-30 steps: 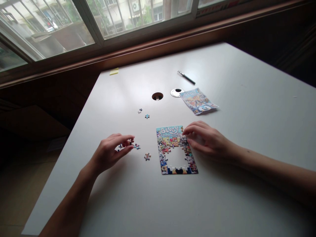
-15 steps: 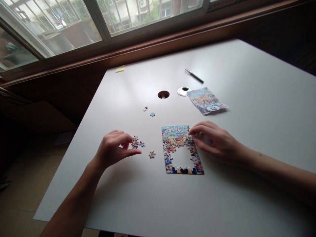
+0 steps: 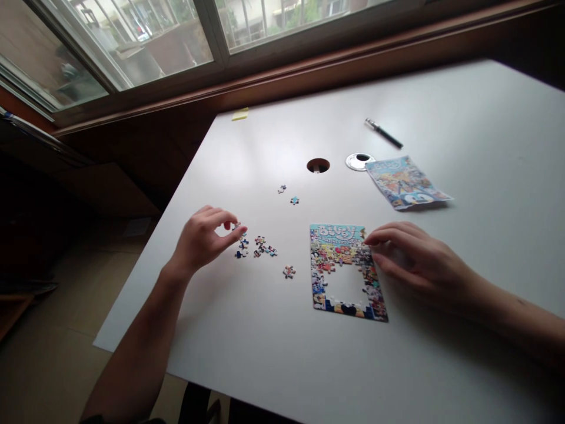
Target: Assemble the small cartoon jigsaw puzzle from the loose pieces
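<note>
A jigsaw puzzle (image 3: 338, 235) lies flat on the white table, its frame joined around a bare gap in the lower middle. Left of it, several loose pieces (image 3: 260, 247) form a small cluster, with a single piece (image 3: 289, 271) closer to the puzzle. My left hand (image 3: 205, 241) is over the cluster's far left side, thumb and forefinger closed on a small puzzle piece (image 3: 237, 225). At the puzzle's upper right edge rests my right hand (image 3: 412, 256), fingertips by the border and thumb apart from the forefinger; nothing shows between them.
Two more pieces, one mostly white (image 3: 282, 189) and one blue (image 3: 295, 201), lie farther back. Behind are a round table hole (image 3: 318, 165), a metal ring cover (image 3: 356, 162), a printed picture sheet (image 3: 408, 184) and a black pen (image 3: 384, 133). A yellow note (image 3: 241, 114) sticks near the far edge.
My left hand has moved up and off the cluster, uncovering pieces, and its fingertips have closed on one. My right hand stays at the puzzle's edge. The whole view has shifted.
</note>
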Demonstrator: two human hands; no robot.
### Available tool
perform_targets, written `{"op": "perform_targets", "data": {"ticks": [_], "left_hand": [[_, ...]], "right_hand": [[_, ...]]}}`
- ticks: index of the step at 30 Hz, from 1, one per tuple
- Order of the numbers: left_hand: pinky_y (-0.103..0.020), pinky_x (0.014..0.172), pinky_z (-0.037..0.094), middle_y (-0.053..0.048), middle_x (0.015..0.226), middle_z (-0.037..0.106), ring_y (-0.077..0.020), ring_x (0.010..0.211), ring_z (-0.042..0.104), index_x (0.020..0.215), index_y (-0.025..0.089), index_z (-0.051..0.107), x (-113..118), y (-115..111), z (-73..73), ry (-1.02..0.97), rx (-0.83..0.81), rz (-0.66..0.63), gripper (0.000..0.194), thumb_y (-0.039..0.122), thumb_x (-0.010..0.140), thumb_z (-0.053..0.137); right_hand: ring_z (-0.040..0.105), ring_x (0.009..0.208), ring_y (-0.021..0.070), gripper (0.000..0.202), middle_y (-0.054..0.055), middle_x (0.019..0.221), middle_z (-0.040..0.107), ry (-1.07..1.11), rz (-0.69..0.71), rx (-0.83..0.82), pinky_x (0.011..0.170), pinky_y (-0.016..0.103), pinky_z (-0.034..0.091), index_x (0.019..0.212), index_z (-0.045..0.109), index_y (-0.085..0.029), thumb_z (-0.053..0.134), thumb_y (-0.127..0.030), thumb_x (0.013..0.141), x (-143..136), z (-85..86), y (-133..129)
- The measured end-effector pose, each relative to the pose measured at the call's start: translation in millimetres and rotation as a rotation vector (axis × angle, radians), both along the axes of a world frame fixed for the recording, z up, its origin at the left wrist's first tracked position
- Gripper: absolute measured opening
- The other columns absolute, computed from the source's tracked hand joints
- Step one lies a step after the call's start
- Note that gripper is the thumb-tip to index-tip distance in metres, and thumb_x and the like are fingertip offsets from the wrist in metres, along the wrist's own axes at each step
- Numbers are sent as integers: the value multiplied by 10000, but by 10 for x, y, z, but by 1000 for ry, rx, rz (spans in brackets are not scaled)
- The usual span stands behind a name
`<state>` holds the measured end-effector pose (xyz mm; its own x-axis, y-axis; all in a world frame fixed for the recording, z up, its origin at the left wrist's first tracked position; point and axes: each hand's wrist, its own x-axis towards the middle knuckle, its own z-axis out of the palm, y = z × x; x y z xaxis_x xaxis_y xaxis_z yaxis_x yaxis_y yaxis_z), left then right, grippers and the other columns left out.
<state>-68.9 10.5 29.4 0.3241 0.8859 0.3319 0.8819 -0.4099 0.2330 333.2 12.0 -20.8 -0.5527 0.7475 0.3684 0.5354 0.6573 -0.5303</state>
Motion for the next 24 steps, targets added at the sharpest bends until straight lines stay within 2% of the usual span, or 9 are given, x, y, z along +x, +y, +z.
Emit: {"op": "perform_targets", "data": {"ticks": [3,6,9,12,15,18,24], "left_hand": [[-359,867,461,-59,998,672,-222,964,564,984,221,718,109,-8,-111,49,-41,-84,184,361,888,647],[-407,926,441,-73,1112,646,-250,1057,523,1070,241,711,171,-28,-163,80,-53,-119,199,291,894,633],[-417,923,439,-73,1084,640,-248,1043,523,1022,235,718,184,-54,-134,64,-63,-155,166,260,879,636],[-400,908,448,-53,986,649,-221,966,549,914,226,717,188,-80,-73,42,-136,-257,86,255,855,660],[-387,910,457,-45,999,662,-214,970,564,1033,262,713,190,-91,-43,37,-216,-338,194,218,849,671],[-393,925,462,-53,1035,663,-219,989,569,1144,289,693,179,-82,-47,36,-260,-356,309,219,844,694],[-401,927,463,-59,1023,661,-226,984,571,1133,283,702,165,-74,-27,38,-251,-365,303,266,830,715]], "right_hand": [[604,966,270,234,101,1030,641,-8,10,12,813,408,514,1081,578,-246,609,-203,853,20,-16,17],[611,966,272,233,99,1029,645,-13,11,21,806,404,522,1073,584,-245,618,-208,845,29,-20,19],[606,977,275,225,96,1028,642,-3,2,10,816,419,520,1079,580,-247,609,-218,858,22,-14,8],[614,974,282,219,88,1028,648,3,-6,-12,822,439,522,1079,586,-259,609,-239,862,9,-7,-2],[627,955,284,209,82,1016,662,11,-15,-22,818,450,528,1065,598,-264,616,-251,857,0,-1,-6],[630,953,280,202,81,1011,666,15,-21,-21,815,442,530,1056,607,-260,616,-246,854,-2,3,-7],[616,972,273,212,89,1023,651,-10,-11,-7,826,436,524,1076,594,-249,598,-222,865,3,1,-10]]}}
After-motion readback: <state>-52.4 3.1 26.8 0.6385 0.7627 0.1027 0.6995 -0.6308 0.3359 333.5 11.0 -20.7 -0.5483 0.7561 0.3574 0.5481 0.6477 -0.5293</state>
